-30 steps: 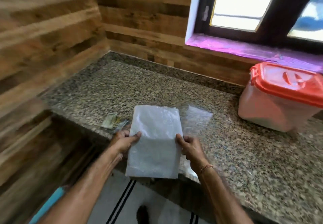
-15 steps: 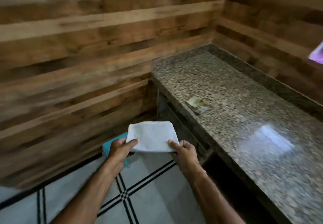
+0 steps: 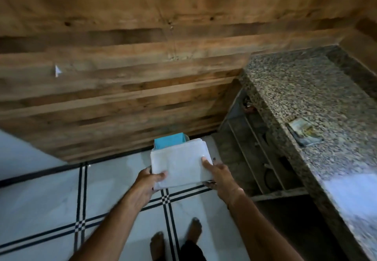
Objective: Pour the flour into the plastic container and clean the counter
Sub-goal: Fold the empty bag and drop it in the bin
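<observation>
Hands: left hand (image 3: 148, 181) pinches the near-left corner of a folded white plastic bag (image 3: 181, 164), thumb on top, fingers underneath. Right hand (image 3: 221, 176) grips the bag's right edge, one digit lying straight across the top face, the rest curled below. The bag is held flat and roughly level between them, out in front over the floor, clear of the counter.

Left to right:
- Wood-plank wall (image 3: 122, 77) fills the upper left and centre, with a small white mark (image 3: 57, 71) on it.
- White tiled floor (image 3: 51, 199) with black double lines; two bare feet (image 3: 157, 244) at the bottom edge.
- Teal bin (image 3: 169, 143) on the floor against the wall, directly behind the bag's far edge and partly hidden by it.
- Open shelving (image 3: 255, 148) under the counter; contents too dark to tell.
- Speckled granite counter (image 3: 306, 89) on the right, running into the corner.
- Small crumpled wrapper (image 3: 304, 133) lies on the counter near its front edge; print unreadable.
- Bright glare patch on the counter's near end.
</observation>
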Action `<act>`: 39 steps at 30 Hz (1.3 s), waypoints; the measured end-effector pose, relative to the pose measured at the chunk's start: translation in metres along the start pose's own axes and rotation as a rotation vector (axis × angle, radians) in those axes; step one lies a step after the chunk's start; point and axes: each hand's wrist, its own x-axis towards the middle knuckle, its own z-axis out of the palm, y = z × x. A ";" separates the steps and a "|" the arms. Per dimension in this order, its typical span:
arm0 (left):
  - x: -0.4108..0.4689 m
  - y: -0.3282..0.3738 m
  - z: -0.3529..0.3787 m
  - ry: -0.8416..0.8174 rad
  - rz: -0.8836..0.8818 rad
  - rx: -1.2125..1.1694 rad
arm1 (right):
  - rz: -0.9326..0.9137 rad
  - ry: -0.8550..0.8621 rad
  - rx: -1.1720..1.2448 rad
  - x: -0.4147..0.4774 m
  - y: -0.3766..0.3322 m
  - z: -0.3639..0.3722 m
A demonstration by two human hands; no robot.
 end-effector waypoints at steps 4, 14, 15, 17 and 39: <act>0.024 -0.005 0.003 0.123 -0.033 -0.025 | -0.045 -0.038 -0.081 0.044 0.001 0.003; 0.175 -0.066 -0.022 0.411 -0.150 -0.025 | 0.074 -0.013 -0.182 0.237 0.073 0.028; 0.194 -0.073 -0.027 0.431 -0.144 -0.036 | 0.068 0.005 -0.166 0.257 0.083 0.031; 0.234 -0.085 -0.037 0.471 -0.131 -0.052 | 0.076 0.034 -0.122 0.297 0.101 0.037; 0.483 -0.155 -0.084 0.583 -0.095 -0.342 | -0.017 0.440 -0.554 0.486 0.296 0.041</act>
